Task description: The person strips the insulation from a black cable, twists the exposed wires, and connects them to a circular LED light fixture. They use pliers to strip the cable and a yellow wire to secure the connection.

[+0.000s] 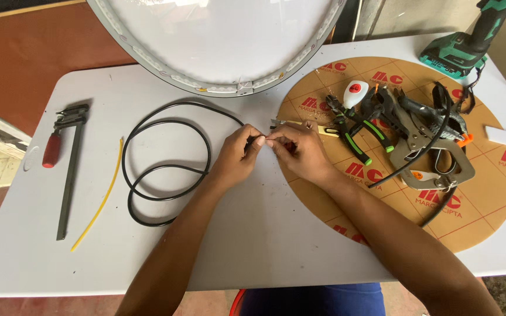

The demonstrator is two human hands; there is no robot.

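Black cable [165, 169]: one, its end pinched between the fingertips of both the left hand [236, 155] and the right hand [300, 151], which meet at mid-table. Left of the grip the cable lies in two loops; beyond them, one yellow strip [98, 199] and one bar clamp [65, 167]. Right of the grip, one brown disc [481, 199] bears a pile of pliers [358, 126]; one green drill [461, 47] stands beyond.

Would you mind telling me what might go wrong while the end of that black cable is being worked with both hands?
1. The left hand and right hand pinch the black cable end between fingertips; a fine end could slip or prick a finger.
2. The cable's loose coils lie beside the yellow strip and bar clamp; a tug might drag them.
3. The heaped pliers and clamps on the brown disc sit near the right forearm and could get knocked.
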